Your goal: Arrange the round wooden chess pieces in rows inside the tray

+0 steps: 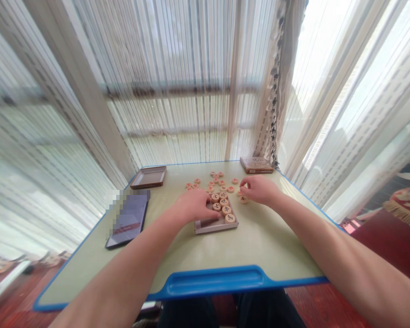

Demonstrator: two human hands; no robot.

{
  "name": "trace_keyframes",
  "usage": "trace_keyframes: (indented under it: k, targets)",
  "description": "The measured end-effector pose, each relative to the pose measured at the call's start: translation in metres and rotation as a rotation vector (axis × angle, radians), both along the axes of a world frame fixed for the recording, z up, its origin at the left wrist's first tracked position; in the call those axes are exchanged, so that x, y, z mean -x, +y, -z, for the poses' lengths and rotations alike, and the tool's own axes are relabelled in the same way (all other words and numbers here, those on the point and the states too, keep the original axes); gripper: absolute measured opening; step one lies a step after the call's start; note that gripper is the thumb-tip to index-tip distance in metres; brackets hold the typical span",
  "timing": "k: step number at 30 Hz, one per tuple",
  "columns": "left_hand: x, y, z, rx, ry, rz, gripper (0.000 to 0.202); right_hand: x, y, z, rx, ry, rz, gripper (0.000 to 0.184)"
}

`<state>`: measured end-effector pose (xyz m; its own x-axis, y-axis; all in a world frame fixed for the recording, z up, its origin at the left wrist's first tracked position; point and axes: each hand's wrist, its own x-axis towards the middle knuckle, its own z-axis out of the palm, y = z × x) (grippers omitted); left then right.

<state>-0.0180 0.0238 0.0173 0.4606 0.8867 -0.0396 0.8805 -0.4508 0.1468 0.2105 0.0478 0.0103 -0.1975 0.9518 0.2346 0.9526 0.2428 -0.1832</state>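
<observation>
A shallow grey tray (212, 226) sits mid-table with several round wooden game discs (224, 203) lined up along its right side. My left hand (194, 205) rests over the tray's left part, fingertips touching a disc inside it. My right hand (259, 189) hovers just right of the tray, fingers pinched on a wooden disc (243, 198) at the table surface. More loose discs (214, 181) lie scattered behind the tray.
A green table with a blue rim (215, 280) holds a dark phone (128, 221) at left, a brown tray lid (148, 177) at back left and a patterned brown box (257, 165) at back right. Sheer curtains hang behind; red carpet lies right.
</observation>
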Motion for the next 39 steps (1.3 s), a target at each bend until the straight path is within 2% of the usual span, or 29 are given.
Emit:
trace_keyframes:
  k: [4, 8, 15, 20, 32, 39]
  targets:
    - [0.000, 0.000, 0.001, -0.015, 0.030, -0.009, 0.047, -0.008, -0.004, -0.009, 0.154, -0.048, -0.143, 0.018]
    - [-0.001, 0.001, 0.003, -0.052, 0.061, -0.001, 0.048, -0.007, -0.008, -0.012, 0.243, -0.082, -0.188, 0.017]
    - [-0.003, 0.002, 0.005, -0.082, 0.054, -0.004, 0.047, -0.001, -0.007, -0.002, 0.209, -0.113, -0.188, 0.013]
    - [-0.003, 0.002, 0.006, -0.098, 0.043, 0.002, 0.046, -0.004, -0.007, -0.002, 0.186, -0.115, -0.166, 0.026]
    - [-0.003, 0.002, 0.006, -0.087, 0.062, 0.002, 0.046, -0.005, -0.005, 0.000, 0.219, -0.148, -0.166, 0.025]
    - [0.000, 0.000, -0.002, -0.066, 0.027, -0.084, 0.048, 0.008, -0.009, 0.001, 0.106, 0.131, -0.248, 0.024]
